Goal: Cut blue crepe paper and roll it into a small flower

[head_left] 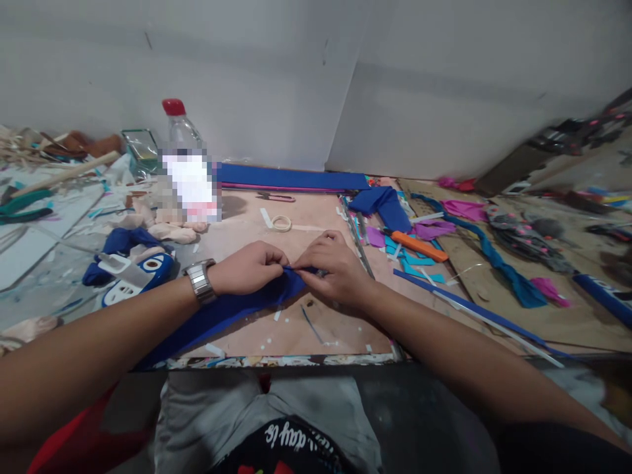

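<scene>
A strip of blue fabric [197, 327] runs from the table's front left edge up to my hands. My left hand [251, 268], with a metal watch on its wrist, is closed in a pinch on the fabric near its end. Right beside it, my right hand [336, 268] pinches the same end, fingertips almost touching the left ones. The fingers partly hide that end of the fabric. Just beyond the hands lies a roll of narrow tape [281, 224]. Thread snips [275, 197] rest farther back.
At back left stands a red-capped bottle [184, 128]. A blue and white device [138, 276] sits left of my forearm. Rightward are an orange cutter [419, 246], folded blue fabric [382, 205] and a teal strip [494, 257]. Flat blue strips [291, 178] lie along the wall.
</scene>
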`<state>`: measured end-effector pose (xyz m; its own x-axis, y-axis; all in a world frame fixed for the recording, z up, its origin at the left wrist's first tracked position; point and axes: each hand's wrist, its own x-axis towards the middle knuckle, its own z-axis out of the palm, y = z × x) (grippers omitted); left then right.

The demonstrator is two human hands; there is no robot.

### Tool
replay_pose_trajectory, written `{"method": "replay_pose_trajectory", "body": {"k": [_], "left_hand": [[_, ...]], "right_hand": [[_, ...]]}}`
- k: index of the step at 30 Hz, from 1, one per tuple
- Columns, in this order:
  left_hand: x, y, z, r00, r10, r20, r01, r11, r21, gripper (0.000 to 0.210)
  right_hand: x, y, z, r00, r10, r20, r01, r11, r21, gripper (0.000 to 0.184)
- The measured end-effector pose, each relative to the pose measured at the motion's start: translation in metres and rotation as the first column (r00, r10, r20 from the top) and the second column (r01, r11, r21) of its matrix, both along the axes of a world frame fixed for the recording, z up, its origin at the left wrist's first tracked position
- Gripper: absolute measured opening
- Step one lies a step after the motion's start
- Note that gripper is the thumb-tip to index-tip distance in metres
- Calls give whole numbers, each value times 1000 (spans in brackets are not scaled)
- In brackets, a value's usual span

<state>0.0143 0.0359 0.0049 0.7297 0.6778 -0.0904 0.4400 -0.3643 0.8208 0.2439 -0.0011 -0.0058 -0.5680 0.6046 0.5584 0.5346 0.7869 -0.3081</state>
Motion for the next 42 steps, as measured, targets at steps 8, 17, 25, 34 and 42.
{"method": "replay_pose_trajectory", "body": {"k": [8, 17, 25, 34, 42], "left_hand": [[1, -2, 0, 1000, 16, 27, -17, 999, 35, 35], [1, -3, 0, 998, 42, 47, -44, 998, 35, 41], [-1, 1, 1, 998, -7, 67, 15, 994, -105, 26], [-2, 3, -3, 998, -34, 48, 40, 989, -139, 23], [0, 0, -7, 993, 11, 114, 16, 973, -232, 42]], "right_hand": [[0, -1, 2, 999, -37, 25, 38, 999, -31, 7], [0, -3, 3, 998, -66, 25, 67, 996, -59, 10], [0, -3, 4, 994, -109, 13, 109, 994, -9, 10], [-1, -4, 4, 996, -69, 54, 72, 996, -49, 11], [-1, -5, 6, 998, -44, 45, 46, 997, -58, 12]]}}
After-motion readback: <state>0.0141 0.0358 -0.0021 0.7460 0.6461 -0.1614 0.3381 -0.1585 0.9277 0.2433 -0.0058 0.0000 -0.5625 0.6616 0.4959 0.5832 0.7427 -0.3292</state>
